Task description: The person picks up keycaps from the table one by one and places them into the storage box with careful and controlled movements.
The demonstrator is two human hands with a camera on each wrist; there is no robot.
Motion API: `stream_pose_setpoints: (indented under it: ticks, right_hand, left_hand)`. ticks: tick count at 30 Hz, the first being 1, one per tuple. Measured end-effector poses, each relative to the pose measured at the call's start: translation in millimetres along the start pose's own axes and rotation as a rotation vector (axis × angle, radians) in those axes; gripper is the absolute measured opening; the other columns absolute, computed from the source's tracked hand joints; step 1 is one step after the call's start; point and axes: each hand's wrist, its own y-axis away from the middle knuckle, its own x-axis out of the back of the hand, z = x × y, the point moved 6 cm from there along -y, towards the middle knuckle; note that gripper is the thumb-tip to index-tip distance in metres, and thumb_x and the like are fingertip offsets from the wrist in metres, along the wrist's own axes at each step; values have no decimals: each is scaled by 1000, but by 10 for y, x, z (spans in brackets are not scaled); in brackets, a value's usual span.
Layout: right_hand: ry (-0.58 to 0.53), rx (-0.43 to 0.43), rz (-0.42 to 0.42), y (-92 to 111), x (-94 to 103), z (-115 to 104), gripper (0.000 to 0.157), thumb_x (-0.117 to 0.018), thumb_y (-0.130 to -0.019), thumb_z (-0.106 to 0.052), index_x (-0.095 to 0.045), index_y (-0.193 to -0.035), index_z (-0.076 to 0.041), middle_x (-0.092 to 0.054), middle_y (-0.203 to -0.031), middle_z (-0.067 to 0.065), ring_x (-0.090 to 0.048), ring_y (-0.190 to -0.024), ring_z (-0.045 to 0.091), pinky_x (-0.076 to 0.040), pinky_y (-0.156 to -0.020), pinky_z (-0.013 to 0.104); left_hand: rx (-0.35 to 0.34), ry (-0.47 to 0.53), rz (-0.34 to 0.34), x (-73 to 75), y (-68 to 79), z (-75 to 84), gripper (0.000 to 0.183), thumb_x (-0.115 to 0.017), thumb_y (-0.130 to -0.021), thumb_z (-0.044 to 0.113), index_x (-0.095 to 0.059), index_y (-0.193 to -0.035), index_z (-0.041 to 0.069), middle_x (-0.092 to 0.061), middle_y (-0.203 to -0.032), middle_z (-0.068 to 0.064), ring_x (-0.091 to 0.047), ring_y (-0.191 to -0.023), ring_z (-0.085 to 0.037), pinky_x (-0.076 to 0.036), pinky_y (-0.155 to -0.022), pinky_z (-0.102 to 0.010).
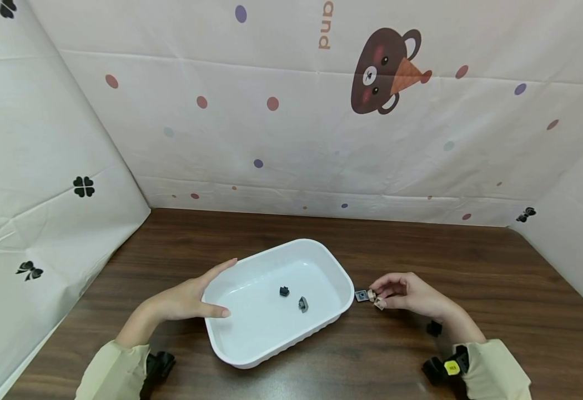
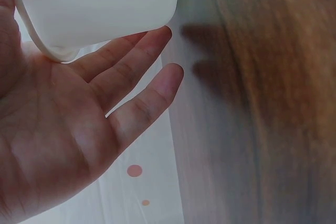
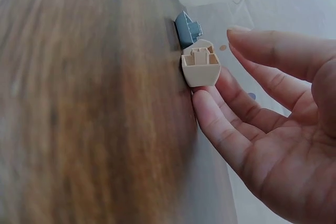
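Observation:
My left hand [image 1: 184, 297] grips the left end of a white plastic tray [image 1: 239, 364]. Its thumb lies over the rim, and the other fingers [image 2: 149, 106] stretch along the outside. Inside the tray are a small dark keycap [image 1: 284, 291] and a grey keycap [image 1: 303, 304]. Just right of the tray, my right hand [image 1: 411, 291] is at two beige keycaps [image 3: 201, 72], beside a blue-grey keycap [image 3: 187, 30] on the table. In the right wrist view its fingertips touch the nearer beige one, hollow side showing, while the upper digit stands apart from it.
The brown wood-grain table [image 1: 501, 278] runs back to a white patterned cloth [image 1: 301, 139], which also hangs along both sides. Black camera straps [image 1: 446, 366] are on both wrists, below pale sleeves [image 1: 498, 372].

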Motion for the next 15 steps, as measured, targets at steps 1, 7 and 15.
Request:
stream_pose_setpoints:
  ticks: [1, 7, 15]
  right_hand:
    - [0, -3, -1, 1, 1, 1, 25, -64, -80, 2, -57, -102, 12, -62, -94, 22, -59, -83, 5, -48, -68, 23]
    - [-5, -69, -5, 13, 16, 25, 23, -67, -79, -2, -59, -97, 10, -61, -99, 24, -59, -85, 11, -48, -70, 24]
    - [14, -98, 0, 10, 20, 49, 24, -69, -76, -1, -60, -96, 9, -61, -92, 17, -59, -83, 15, -48, -70, 24]
  left_hand:
    - [6, 2, 1, 0, -1, -2, 92, -71, -79, 32, -10, -147, 20, -28, -143, -18, -48, -113, -27, -37, -91, -48]
    - [14, 1, 2, 0, -1, -7, 92, -71, -79, 33, -10, -147, 21, -28, -143, -18, -48, -113, -28, -37, -90, -49]
    - [20, 6, 2, -3, 1, -15, 92, -71, -78, 34, -11, -147, 21, -30, -142, -17, -48, -111, -26, -38, -89, -48]
